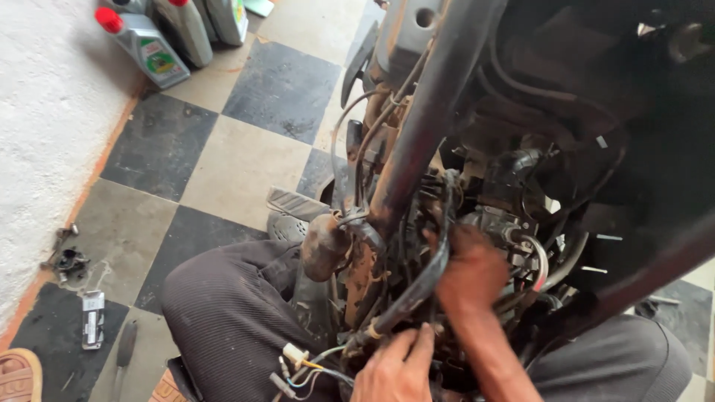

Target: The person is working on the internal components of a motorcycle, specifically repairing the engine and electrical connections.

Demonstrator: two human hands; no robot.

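Head view looks down on a stripped motorcycle frame over a checkered floor. Left hand, near, pinches the black wire bundle low beside the frame tube. Right hand reaches into the engine bay; its grip is hidden. Far left by the wall stand grey oil bottles, one red-capped with a green label.

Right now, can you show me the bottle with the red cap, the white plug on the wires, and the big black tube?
Red-capped bottle (153, 50), head view, grey body.
White plug (296, 354), head view, its middle.
Black tube (426, 119), head view, mid-length.
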